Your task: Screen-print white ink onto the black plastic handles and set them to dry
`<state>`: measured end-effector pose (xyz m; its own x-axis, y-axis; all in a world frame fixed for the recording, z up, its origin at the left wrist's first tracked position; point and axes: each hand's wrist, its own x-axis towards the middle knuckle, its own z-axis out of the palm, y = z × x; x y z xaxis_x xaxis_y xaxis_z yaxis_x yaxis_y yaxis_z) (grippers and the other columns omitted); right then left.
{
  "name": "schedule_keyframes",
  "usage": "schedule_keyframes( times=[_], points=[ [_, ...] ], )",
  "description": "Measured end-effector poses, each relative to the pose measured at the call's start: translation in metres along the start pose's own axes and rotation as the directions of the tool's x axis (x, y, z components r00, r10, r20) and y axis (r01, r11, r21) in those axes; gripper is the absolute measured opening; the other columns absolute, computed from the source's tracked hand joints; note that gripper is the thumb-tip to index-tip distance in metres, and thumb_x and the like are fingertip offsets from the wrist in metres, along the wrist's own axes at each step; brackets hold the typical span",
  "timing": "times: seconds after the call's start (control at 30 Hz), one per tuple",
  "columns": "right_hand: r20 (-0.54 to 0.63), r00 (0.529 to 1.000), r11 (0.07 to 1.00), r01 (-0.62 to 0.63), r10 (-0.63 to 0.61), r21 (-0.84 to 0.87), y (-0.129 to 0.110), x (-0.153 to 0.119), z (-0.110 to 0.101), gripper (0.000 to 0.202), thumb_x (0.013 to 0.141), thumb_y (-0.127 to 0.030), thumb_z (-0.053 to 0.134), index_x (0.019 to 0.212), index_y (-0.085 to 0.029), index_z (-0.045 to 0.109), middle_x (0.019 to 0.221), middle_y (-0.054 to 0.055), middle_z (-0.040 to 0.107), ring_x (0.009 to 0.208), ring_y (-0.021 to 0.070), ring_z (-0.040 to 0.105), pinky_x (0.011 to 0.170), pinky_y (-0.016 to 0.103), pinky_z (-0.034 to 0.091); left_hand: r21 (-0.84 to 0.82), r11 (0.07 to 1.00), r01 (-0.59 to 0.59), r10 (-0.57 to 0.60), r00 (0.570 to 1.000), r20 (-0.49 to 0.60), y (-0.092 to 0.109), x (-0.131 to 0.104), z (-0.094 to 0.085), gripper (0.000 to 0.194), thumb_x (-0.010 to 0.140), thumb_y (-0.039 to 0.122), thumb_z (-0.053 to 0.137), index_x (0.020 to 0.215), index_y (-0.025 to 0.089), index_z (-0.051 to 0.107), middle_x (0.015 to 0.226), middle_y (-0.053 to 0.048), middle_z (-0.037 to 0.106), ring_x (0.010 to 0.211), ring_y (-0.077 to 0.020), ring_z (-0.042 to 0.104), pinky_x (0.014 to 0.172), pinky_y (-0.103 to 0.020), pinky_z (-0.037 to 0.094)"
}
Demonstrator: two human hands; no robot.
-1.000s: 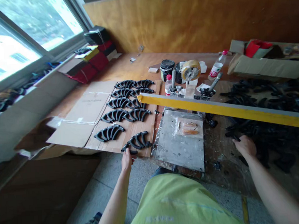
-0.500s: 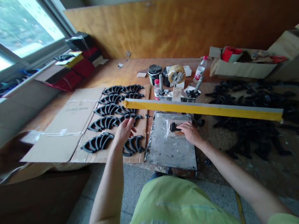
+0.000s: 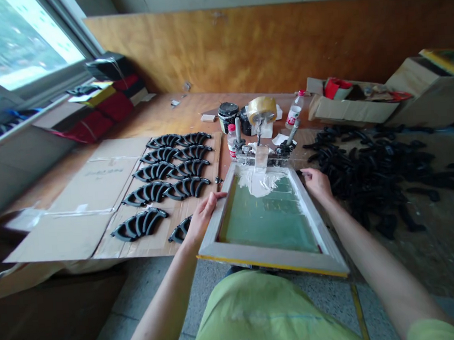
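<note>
A screen-printing frame (image 3: 211,233) lies lowered over the work plate, its green mesh carrying a smear of whitish paste (image 3: 262,182) at the far end. My left hand (image 3: 204,216) is at the frame's left side, fingers stretched toward the edge and nothing seen in them. Beyond the frame's right side is my right hand (image 3: 318,184), fingers pinched together beside a small dark thing; whether they hold it is unclear. The frame hides the plate and the black part seen there earlier. Curved black plastic parts (image 3: 156,193) lie in rows on cardboard at left.
A heap of black parts (image 3: 371,175) covers the right side of the table. Behind the frame stand a hinge clamp (image 3: 245,161), a tape roll (image 3: 261,109), a black paste tub (image 3: 228,117) and bottles (image 3: 295,108). An open carton (image 3: 355,110) sits at back right.
The frame has swung down from its raised position over the plate. My right hand has left the black part and moved right; my left hand has come down beside the frame.
</note>
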<state>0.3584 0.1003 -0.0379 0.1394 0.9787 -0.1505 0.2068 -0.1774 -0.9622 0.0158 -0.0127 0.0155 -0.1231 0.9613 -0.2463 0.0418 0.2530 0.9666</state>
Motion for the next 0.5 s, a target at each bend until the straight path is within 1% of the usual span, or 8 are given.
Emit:
schedule_keyframes(
  times=[0.03,0.07,0.13,0.2,0.3,0.37,0.4,0.5],
  points=[
    [-0.028,0.976,0.950,0.203,-0.216,-0.238,-0.009,0.007,0.004,0.023,0.080,-0.009,0.054,0.096,-0.013,0.070,0.108,0.006,0.070,0.104,0.0206,0.064,0.099,0.032,0.046,0.019,0.999,0.045,-0.045,0.999,0.012,-0.016,-0.003,-0.001,0.058,0.078,0.061,0.058,0.112,0.016,0.068,0.084,-0.004,0.069,0.069,-0.0175,0.060,0.057,-0.024,0.046],
    [0.006,0.921,0.854,0.365,-0.391,-0.372,-0.017,0.014,0.014,0.033,0.076,-0.009,0.061,0.108,-0.015,0.067,0.121,0.010,0.063,0.113,0.0241,0.059,0.104,0.039,0.043,0.019,0.996,0.082,-0.082,0.996,0.018,-0.032,-0.004,-0.001,0.061,0.076,0.059,0.060,0.121,0.017,0.064,0.083,-0.004,0.069,0.068,-0.0174,0.060,0.057,-0.024,0.046],
    [0.191,0.760,0.587,0.612,-0.621,-0.530,-0.031,0.023,0.042,0.053,0.073,-0.014,0.070,0.124,-0.017,0.058,0.135,0.013,0.051,0.123,0.0295,0.049,0.107,0.047,0.038,0.014,0.992,0.127,-0.127,0.992,0.010,-0.062,-0.003,0.002,0.069,0.075,0.055,0.063,0.133,0.019,0.055,0.080,-0.003,0.069,0.066,-0.0173,0.061,0.057,-0.024,0.046],
    [0.391,0.669,0.388,0.710,-0.631,-0.588,-0.040,0.028,0.072,0.050,0.074,-0.016,0.070,0.122,-0.015,0.056,0.129,0.015,0.053,0.120,0.0307,0.048,0.103,0.047,0.040,0.046,0.988,0.144,-0.143,0.990,-0.017,-0.084,0.002,0.006,0.069,0.075,0.052,0.064,0.136,0.021,0.052,0.081,-0.003,0.069,0.069,-0.0182,0.062,0.060,-0.025,0.048],
    [0.546,0.689,0.271,0.706,-0.477,-0.654,-0.038,0.025,0.099,0.021,0.080,-0.015,0.064,0.100,-0.014,0.062,0.100,0.013,0.063,0.100,0.0272,0.054,0.088,0.039,0.045,0.113,0.984,0.140,-0.134,0.989,-0.058,-0.100,0.009,0.009,0.059,0.076,0.048,0.063,0.129,0.021,0.059,0.086,-0.004,0.071,0.077,-0.0205,0.064,0.069,-0.028,0.050],
    [0.587,0.698,0.246,0.705,-0.410,-0.665,-0.030,0.015,0.100,0.007,0.083,-0.015,0.060,0.090,-0.014,0.061,0.088,0.011,0.064,0.091,0.0250,0.054,0.082,0.035,0.044,0.127,0.982,0.136,-0.128,0.989,-0.073,-0.104,0.011,0.009,0.054,0.076,0.046,0.064,0.124,0.021,0.062,0.090,-0.004,0.072,0.084,-0.0219,0.065,0.074,-0.029,0.050],
    [0.612,0.679,0.237,0.724,-0.404,-0.647,-0.025,0.007,0.097,0.005,0.083,-0.014,0.058,0.087,-0.014,0.061,0.086,0.011,0.063,0.089,0.0245,0.054,0.080,0.034,0.043,0.125,0.983,0.135,-0.126,0.989,-0.081,-0.104,0.012,0.009,0.052,0.076,0.046,0.064,0.122,0.021,0.064,0.092,-0.005,0.072,0.087,-0.0227,0.065,0.077,-0.030,0.050],
    [0.736,0.531,0.210,0.846,-0.420,-0.491,-0.017,-0.017,0.079,0.012,0.082,-0.008,0.051,0.084,-0.015,0.061,0.085,0.010,0.063,0.088,0.0236,0.053,0.079,0.033,0.042,0.104,0.984,0.143,-0.133,0.986,-0.104,-0.103,0.011,0.009,0.049,0.074,0.044,0.066,0.117,0.021,0.066,0.097,-0.005,0.073,0.094,-0.0249,0.064,0.082,-0.031,0.050]
  ],
)
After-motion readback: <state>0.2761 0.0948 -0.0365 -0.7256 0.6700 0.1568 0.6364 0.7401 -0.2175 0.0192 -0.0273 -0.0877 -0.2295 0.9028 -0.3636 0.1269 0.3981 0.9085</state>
